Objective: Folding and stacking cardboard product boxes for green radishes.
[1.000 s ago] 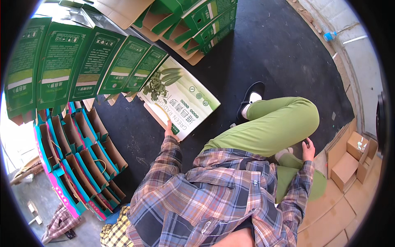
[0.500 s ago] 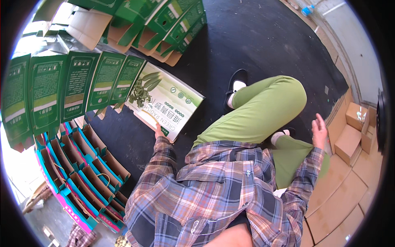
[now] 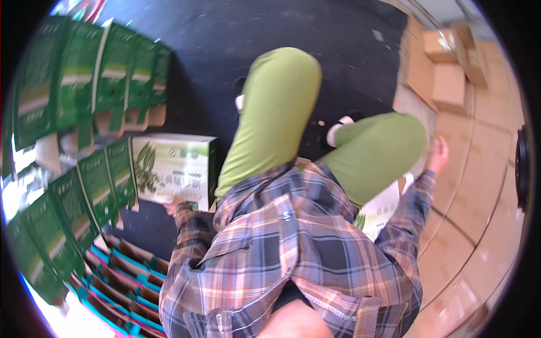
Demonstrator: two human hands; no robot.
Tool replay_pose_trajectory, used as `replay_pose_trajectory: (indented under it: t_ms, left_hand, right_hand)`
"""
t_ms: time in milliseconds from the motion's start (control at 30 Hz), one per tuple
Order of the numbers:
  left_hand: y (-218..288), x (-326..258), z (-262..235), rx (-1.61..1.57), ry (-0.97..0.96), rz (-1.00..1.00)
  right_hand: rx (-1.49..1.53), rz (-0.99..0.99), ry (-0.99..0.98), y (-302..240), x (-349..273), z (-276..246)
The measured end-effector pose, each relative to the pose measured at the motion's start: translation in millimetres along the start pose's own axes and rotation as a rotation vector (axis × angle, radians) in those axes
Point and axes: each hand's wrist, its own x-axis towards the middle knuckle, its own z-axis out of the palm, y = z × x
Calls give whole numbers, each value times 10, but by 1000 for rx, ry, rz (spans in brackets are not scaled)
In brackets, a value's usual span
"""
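A printed green and white carton (image 3: 172, 172) stands at the near end of a row of green cartons (image 3: 93, 191) on my left. My left hand (image 3: 173, 206) is closed at this carton's lower edge; blur hides the exact finger positions. My right hand (image 3: 438, 155) is off to the right beside my knee, fingers apart and nothing in them. Under my right forearm, part of another white and green carton (image 3: 380, 211) shows.
More upright green cartons (image 3: 107, 73) fill the far left. Below them are open blue-edged brown cardboard trays (image 3: 132, 276). Flat brown cardboard boxes (image 3: 490, 146) line the right side, with smaller brown boxes (image 3: 449, 84) at the upper right. Black sheeting (image 3: 338, 39) covers the floor.
The view has swung, so the cartons sit lower and the brown boxes higher. My legs have shifted, exposing the carton near my right forearm. My left hand stays at the same carton.
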Motion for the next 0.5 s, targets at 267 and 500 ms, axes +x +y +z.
replay_pose_trajectory:
  t_ms: [267,500]
  left_hand:
    - [1384,-559,-464,-507,73,929]
    - [2621,-2207,-1469,-983,-179,1231]
  right_hand:
    - [124,1277,-373,2244,-2418,146]
    - [-292,1175,-666,3905,-4073,-742]
